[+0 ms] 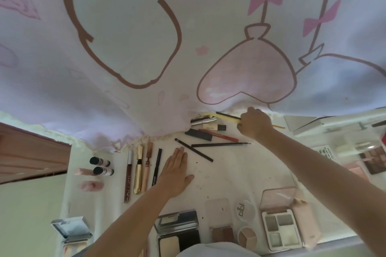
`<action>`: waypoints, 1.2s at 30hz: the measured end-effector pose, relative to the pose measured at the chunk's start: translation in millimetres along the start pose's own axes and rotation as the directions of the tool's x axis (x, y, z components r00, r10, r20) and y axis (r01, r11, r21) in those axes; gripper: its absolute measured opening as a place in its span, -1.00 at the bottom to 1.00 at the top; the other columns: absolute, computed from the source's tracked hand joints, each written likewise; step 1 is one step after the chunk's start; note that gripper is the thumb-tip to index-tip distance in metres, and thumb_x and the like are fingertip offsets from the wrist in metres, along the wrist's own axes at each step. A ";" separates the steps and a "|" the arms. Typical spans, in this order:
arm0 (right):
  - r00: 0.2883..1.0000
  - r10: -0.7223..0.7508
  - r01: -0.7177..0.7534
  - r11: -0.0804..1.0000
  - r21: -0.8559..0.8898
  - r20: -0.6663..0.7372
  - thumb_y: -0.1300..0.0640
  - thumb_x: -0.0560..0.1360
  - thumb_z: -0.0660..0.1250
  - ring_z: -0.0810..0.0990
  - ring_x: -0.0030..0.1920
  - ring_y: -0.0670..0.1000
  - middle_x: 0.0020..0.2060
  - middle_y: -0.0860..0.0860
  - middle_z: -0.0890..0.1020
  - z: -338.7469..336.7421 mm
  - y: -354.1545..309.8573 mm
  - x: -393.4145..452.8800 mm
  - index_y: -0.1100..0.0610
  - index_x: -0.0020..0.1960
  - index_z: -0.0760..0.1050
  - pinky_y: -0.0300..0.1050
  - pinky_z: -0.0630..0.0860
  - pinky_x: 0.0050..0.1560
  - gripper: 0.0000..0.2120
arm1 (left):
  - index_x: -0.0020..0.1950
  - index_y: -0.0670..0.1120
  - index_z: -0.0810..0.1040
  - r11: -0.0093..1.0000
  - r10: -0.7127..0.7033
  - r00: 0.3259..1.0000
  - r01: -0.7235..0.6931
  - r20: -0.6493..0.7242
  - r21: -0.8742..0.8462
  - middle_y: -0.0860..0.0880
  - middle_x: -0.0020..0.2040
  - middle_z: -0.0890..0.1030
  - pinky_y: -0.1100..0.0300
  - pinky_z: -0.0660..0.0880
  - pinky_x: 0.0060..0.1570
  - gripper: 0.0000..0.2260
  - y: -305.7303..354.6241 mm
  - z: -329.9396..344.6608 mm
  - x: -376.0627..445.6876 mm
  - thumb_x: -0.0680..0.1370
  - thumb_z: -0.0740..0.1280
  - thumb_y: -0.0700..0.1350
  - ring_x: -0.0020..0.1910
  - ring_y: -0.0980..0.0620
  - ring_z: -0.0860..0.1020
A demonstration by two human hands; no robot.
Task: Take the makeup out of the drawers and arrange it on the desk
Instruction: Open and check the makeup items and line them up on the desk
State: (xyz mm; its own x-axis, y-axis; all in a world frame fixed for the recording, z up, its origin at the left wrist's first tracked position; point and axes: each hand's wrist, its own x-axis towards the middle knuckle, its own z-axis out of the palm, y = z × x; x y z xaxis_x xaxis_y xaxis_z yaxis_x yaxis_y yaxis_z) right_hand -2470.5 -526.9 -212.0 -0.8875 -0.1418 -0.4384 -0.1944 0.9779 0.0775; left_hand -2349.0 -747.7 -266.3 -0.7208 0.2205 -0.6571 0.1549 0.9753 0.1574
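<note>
the left hand (177,173) lies flat with straight fingers on a bare patch of the white tabletop (229,173), just right of a row of upright lip tubes (139,170). the right hand (253,124) has its fingers curled round a pale yellow flat stick (224,117) at the far edge, beside a loose pile of pencils (208,131) under the hanging white cartoon cloth (146,48). open compacts (281,227) line the near edge.

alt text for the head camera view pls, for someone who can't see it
A person's right hand grips a pale yellow flat stick at the far edge of a white desk, while the left hand rests flat beside a row of upright-laid lip gloss and mascara tubes. Open eyeshadow palettes line the near edge.
</note>
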 end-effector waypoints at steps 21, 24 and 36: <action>0.810 -0.499 0.586 0.658 -0.473 0.309 0.30 0.53 0.16 -0.06 0.51 0.13 0.46 0.04 0.20 41.8 61.2 -20.5 0.23 0.10 0.56 0.16 -0.22 0.46 -0.75 | 0.47 -0.13 0.14 0.999 0.024 0.999 -0.022 -0.049 0.038 -0.11 0.52 0.06 0.08 0.15 0.42 -0.57 38.9 -21.0 -3.5 0.64 -0.01 0.01 0.49 -0.07 0.08; 0.838 -0.479 0.542 0.681 -0.493 0.259 0.28 0.54 0.17 -0.06 0.50 0.15 0.47 0.09 0.13 52.2 63.3 -27.2 0.22 0.25 0.44 0.18 -0.21 0.46 -0.71 | 0.39 -0.15 0.26 0.998 0.002 0.994 0.005 -0.105 0.066 -0.15 0.38 0.29 0.13 0.32 0.26 -0.63 44.6 -22.3 0.1 0.63 0.01 -0.02 0.34 -0.06 0.28; 0.888 -0.455 0.438 0.881 -0.179 -0.070 0.31 0.40 0.36 0.39 0.34 0.19 0.31 0.28 0.41 57.0 55.8 -48.2 0.34 0.18 0.47 -0.04 0.34 0.34 -0.64 | 0.37 -0.11 0.28 0.999 0.003 0.970 0.007 -0.244 0.041 -0.07 0.34 0.31 0.23 0.36 0.18 -0.67 32.9 -10.0 3.4 0.62 0.03 -0.08 0.29 0.01 0.31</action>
State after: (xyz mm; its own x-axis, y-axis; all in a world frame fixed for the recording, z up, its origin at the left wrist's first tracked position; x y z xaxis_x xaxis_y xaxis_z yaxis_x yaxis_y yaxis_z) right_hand -2414.8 -456.8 -237.6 -0.7284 -0.5819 -0.3618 -0.6348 0.7718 0.0368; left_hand -2353.1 -715.0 -255.9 -0.8633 0.2140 -0.4571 0.1771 0.9765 0.1226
